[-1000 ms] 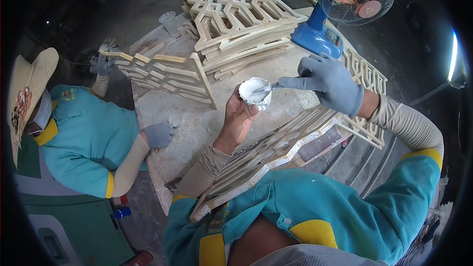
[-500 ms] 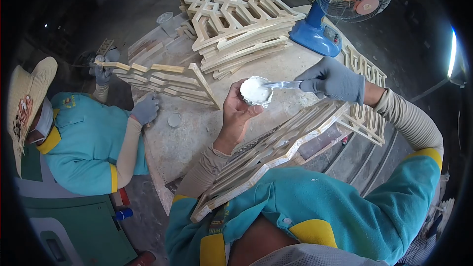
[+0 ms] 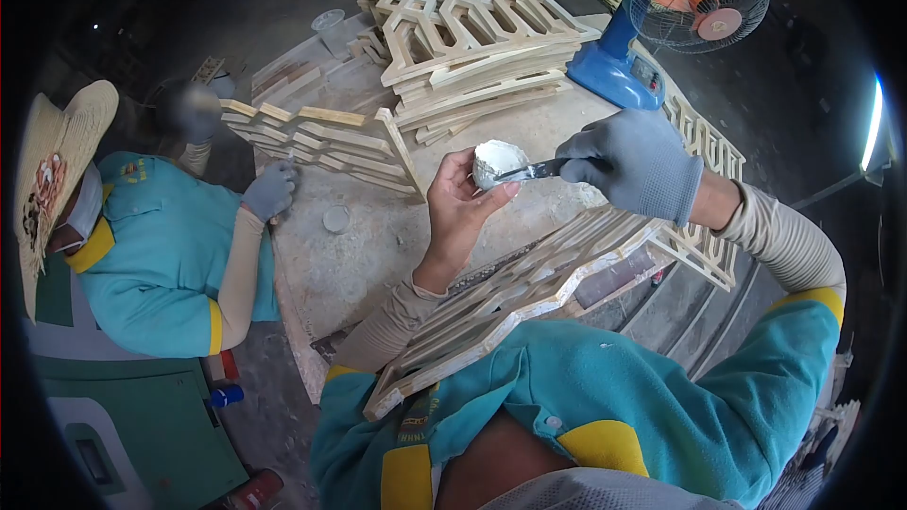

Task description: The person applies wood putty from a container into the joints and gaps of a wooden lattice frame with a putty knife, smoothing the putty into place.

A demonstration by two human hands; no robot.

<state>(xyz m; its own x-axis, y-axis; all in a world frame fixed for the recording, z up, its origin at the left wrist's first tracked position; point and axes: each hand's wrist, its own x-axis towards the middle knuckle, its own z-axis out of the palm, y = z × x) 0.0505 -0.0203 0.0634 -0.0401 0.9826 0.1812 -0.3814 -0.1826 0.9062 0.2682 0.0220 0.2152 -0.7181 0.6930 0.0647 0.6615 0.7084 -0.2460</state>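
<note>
My bare left hand (image 3: pixel 457 206) is wrapped round a small cup (image 3: pixel 488 166) with white paste inside and smeared over its rim. In my right hand (image 3: pixel 631 162), which wears a grey glove, is a putty knife (image 3: pixel 540 171). Its flat, shiny blade points left, its tip at the near side of the cup's mouth. Beneath both hands a pale wooden lattice frame (image 3: pixel 567 276) leans slantwise against my body, with white patches along its edge. The knife's handle is hidden in the glove.
A co-worker (image 3: pixel 175 246) in a straw hat sits at left, beside another lattice frame (image 3: pixel 321 146) standing on the table (image 3: pixel 368 279). Stacked lattice frames (image 3: pixel 472 28) and a blue fan (image 3: pixel 619 71) stand at the back. A round lid-like disc (image 3: pixel 335 219) lies at left.
The cup has tilted in my left hand, and the putty knife's tip has moved from inside the cup to its near rim. The co-worker's far hand has moved off the standing frame.
</note>
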